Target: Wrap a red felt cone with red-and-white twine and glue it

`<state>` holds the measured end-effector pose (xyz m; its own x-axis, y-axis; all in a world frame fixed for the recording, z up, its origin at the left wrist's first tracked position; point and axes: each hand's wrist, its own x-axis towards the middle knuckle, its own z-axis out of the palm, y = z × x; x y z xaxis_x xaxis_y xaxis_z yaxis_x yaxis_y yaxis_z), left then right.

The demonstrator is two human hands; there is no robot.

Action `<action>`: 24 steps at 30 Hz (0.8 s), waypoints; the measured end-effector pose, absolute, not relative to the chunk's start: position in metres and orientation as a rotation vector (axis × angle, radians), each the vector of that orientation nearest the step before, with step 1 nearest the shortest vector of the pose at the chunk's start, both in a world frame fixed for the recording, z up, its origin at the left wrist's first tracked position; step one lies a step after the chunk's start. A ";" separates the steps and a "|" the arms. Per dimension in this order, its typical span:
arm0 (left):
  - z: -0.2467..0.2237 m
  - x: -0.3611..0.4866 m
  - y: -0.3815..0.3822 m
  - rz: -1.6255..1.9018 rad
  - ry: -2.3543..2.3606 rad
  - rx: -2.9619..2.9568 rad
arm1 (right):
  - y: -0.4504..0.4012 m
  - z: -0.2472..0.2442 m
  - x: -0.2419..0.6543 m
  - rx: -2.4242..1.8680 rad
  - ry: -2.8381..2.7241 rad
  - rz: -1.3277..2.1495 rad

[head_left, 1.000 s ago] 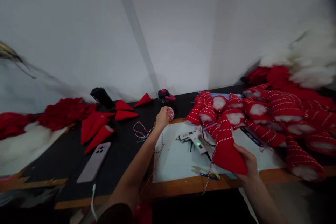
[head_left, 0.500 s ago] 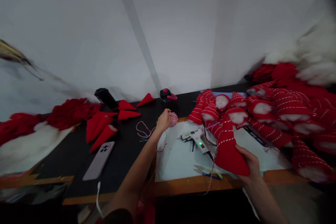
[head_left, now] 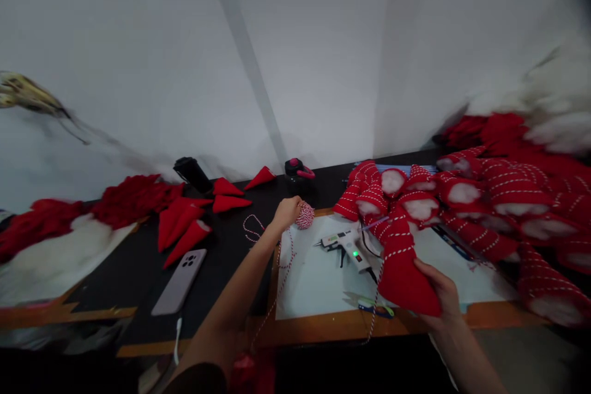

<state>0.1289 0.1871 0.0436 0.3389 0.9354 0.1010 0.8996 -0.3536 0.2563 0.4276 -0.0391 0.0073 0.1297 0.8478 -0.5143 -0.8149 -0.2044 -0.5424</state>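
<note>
Here's the left arm (head_left: 231, 314) stretched far out across the black table (head_left: 231, 271), elbow low, forearm angled up and away. The left hand (head_left: 287, 212) is curled tight around a ball of red-and-white twine (head_left: 305, 216), right at the top edge of a pale cutting mat (head_left: 305, 283), with a strand (head_left: 279, 283) dropping down past the mat's side. Over on the right, the right hand (head_left: 441, 289) comes in low, fingers spread and thumb up, gripping a red felt gnome hat (head_left: 405, 277) ringed with that twine, held just above the mat's front edge. Right beside it sit a hot glue gun (head_left: 346, 246), its green light on, and a heap of striped, white-stuffed hats (head_left: 489, 203).
</note>
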 end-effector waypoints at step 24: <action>0.051 0.133 0.214 1.094 1.259 1.491 | -0.035 -0.003 0.430 -0.843 -0.143 1.512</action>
